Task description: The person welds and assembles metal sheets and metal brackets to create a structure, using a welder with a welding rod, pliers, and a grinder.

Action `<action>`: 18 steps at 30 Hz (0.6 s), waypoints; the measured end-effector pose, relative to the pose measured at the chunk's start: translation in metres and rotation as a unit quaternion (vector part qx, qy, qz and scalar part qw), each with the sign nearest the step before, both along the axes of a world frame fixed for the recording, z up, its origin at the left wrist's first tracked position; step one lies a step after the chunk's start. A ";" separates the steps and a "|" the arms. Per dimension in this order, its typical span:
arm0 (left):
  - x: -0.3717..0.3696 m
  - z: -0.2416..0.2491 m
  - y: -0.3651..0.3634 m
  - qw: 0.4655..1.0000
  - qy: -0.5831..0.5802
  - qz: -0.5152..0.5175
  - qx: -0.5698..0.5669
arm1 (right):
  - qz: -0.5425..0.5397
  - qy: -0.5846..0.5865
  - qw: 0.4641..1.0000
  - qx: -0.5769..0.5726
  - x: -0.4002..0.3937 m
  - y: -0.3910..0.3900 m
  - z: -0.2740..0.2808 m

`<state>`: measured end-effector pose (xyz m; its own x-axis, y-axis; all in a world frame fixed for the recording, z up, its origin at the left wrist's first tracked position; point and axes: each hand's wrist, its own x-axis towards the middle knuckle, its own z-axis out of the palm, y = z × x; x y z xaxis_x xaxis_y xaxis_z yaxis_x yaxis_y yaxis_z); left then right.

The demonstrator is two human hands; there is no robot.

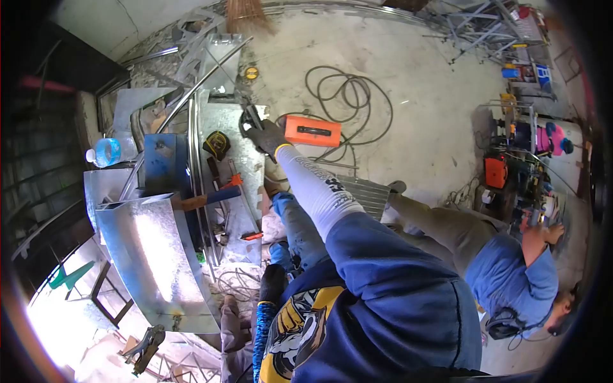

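Note:
My right hand [269, 138], in a dark glove below a white sleeve, reaches out and is closed around a dark hand tool [251, 120] with a rounded part, perhaps an angle grinder. Beneath it lies a galvanized metal sheet [233, 127]. Just to the right rests an orange case [313, 131] with a black handle. My left hand [272, 283], also gloved, hangs low near my body; its fingers do not show clearly. A black and yellow tape measure [217, 145] and orange-handled clamps [233, 181] lie on the sheet.
A bent sheet-metal piece [153, 255] stands at left, by a blue box [165, 163] and water bottle [105, 152]. Metal tubes [204, 80] cross the scrap. A coiled cable [348, 96] lies on the floor. A co-worker [511, 274] bends at right near an orange machine [495, 170].

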<state>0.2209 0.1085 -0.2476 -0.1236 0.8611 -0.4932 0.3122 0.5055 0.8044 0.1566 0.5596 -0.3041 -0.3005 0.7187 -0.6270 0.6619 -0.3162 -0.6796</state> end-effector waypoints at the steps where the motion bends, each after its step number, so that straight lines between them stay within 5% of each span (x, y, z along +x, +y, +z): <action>1: -0.004 0.004 0.007 1.000 0.005 0.002 -0.009 | -0.005 0.012 0.999 -0.034 0.001 0.002 -0.008; 11: -0.016 0.027 0.049 0.995 0.067 -0.037 0.060 | 0.068 -0.079 0.994 0.031 -0.020 0.002 -0.027; 13: -0.016 0.027 0.043 0.996 0.063 -0.016 0.067 | 0.105 -0.095 0.990 0.026 -0.027 0.004 -0.031; 15: -0.012 0.026 0.039 0.984 -0.061 0.139 -0.097 | 0.113 -0.104 0.988 0.023 -0.032 0.006 -0.033; 18: -0.014 0.024 0.034 0.994 0.023 0.098 -0.033 | 0.125 -0.102 0.987 0.019 -0.033 0.009 -0.027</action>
